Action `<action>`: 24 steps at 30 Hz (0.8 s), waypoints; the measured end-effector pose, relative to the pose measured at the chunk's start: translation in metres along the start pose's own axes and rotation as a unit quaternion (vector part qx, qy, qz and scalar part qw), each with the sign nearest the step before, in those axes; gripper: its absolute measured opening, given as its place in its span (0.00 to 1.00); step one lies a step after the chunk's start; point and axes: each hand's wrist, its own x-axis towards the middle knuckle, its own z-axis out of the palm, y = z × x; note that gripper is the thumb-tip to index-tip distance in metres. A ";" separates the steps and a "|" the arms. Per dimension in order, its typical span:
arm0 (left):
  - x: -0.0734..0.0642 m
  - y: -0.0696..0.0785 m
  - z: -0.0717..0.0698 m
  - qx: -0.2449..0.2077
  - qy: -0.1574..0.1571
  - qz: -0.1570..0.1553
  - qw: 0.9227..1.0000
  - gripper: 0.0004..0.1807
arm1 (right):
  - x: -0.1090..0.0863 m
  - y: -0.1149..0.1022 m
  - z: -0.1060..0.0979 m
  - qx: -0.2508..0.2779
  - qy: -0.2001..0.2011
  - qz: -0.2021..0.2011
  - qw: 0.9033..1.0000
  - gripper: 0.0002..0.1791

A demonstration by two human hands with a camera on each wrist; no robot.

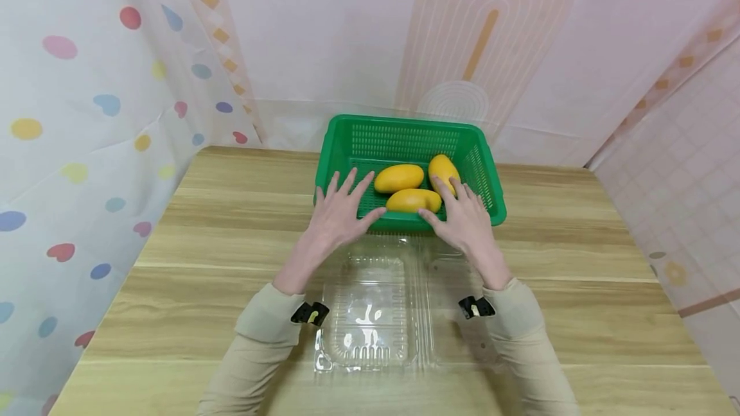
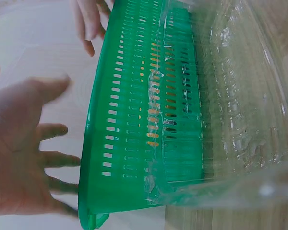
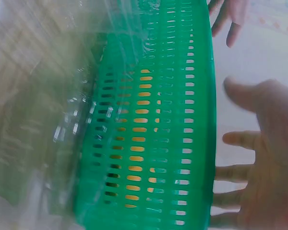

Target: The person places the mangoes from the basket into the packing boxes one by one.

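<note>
Three yellow mangoes lie in a green plastic basket (image 1: pixel 405 122): one at the left (image 1: pixel 399 178), a front mango (image 1: pixel 409 200) and a right mango (image 1: pixel 442 169). Over the basket's near left part my left hand (image 1: pixel 341 214) spreads its fingers and holds nothing. My right hand (image 1: pixel 462 220) reaches over the near right rim, fingers spread, its fingertips overlapping the right mango in the head view. In both wrist views the hands stand above the basket's rim, and mango yellow shows through the slots in its wall. Below the forearms lies a clear plastic clamshell box (image 1: pixel 370 307), opened flat.
The box's lid half (image 1: pixel 453 313) lies to the right, partly under my right forearm. The wooden table (image 1: pixel 220 287) carries basket and box. Behind the basket hangs a printed cloth (image 1: pixel 335 37), with a dotted cloth (image 1: pixel 87 114) along the left side.
</note>
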 end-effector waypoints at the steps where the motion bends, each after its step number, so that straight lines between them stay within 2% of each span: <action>1: -0.002 0.000 -0.001 -0.006 0.019 0.009 1.000 0.36 | 0.001 0.000 -0.002 0.003 0.004 -0.008 1.000 0.37; 3: -0.007 0.001 -0.003 -0.025 0.063 0.027 0.997 0.27 | 0.005 0.001 -0.007 0.003 0.007 -0.028 1.000 0.34; 6: -0.017 0.002 -0.005 -0.053 0.120 0.033 0.991 0.13 | 0.014 0.004 -0.016 0.000 -0.007 -0.050 0.999 0.31; 9: -0.032 0.001 -0.007 -0.084 0.129 0.017 0.988 0.06 | 0.026 0.007 -0.023 -0.007 -0.036 -0.060 0.998 0.29; 11: -0.045 0.000 -0.007 -0.099 0.107 0.000 0.989 0.05 | 0.034 0.009 -0.027 -0.014 -0.059 -0.064 0.996 0.29; 15: -0.073 -0.004 -0.006 -0.118 0.036 -0.047 0.991 0.08 | 0.049 0.014 -0.030 -0.037 -0.110 -0.069 0.991 0.29; 18: -0.093 -0.005 -0.003 -0.109 -0.008 -0.082 0.991 0.12 | 0.060 0.016 -0.030 -0.047 -0.151 -0.068 0.985 0.30; 24: -0.121 -0.003 0.003 -0.083 -0.051 -0.138 0.986 0.19 | 0.075 0.015 -0.025 -0.060 -0.214 -0.068 0.973 0.32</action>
